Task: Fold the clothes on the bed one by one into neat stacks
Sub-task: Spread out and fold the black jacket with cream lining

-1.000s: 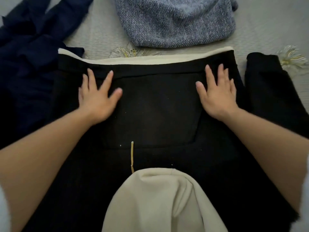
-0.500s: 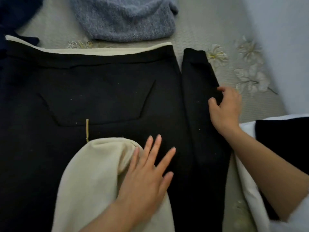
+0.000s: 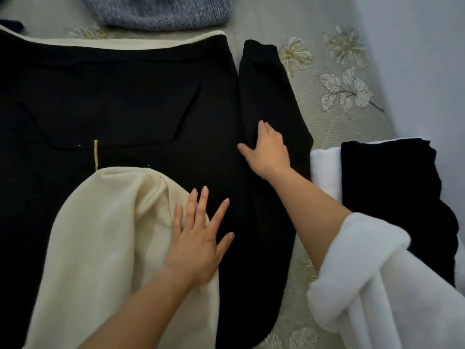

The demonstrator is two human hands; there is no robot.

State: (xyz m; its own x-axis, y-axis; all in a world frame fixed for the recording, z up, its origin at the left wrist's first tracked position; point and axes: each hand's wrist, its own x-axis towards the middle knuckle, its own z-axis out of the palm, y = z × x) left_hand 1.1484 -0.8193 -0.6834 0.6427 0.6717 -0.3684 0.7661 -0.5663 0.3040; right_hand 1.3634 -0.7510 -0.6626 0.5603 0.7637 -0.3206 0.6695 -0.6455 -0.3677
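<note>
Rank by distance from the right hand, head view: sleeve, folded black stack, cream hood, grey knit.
1. sleeve: directly under the right hand, touching it.
2. black stack, to the hand's right, and hood, lower left: too close to call.
3. grey knit: farthest, at the top edge.

The hoodie (image 3: 125,102) lies spread across the bed (image 3: 339,127); its hood (image 3: 100,222) is laid over the body at the near edge; its sleeve (image 3: 266,91) runs just beside the body on the right; a knitted jumper (image 3: 163,13) lies behind it; a folded stack (image 3: 377,177) sits right of the sleeve; the left hand (image 3: 198,243) rests flat across hood and body; the right hand (image 3: 269,149) grips the sleeve.
</note>
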